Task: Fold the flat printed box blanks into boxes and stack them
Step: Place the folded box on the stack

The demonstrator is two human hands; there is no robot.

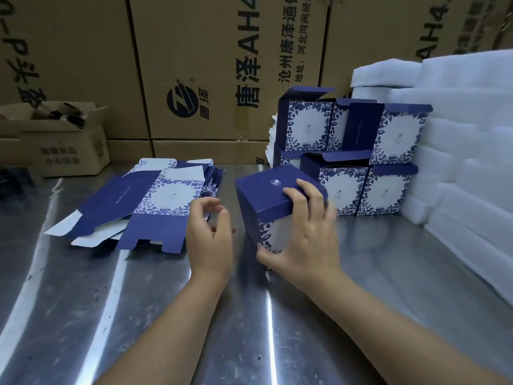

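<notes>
Box (263, 190) gripped by our right hand (305, 232) alone (left hand (211, 232) hovers loosely curled, empty) could dent, or topple the stack (344, 190), if we rush.

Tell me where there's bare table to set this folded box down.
Bare metal table lies before the stacked boxes, between the right hand and the foam sheets; also nearer the person, in front of the flat blanks. Crowded: between blanks and stack, where the left hand and the folded box sit.
</notes>
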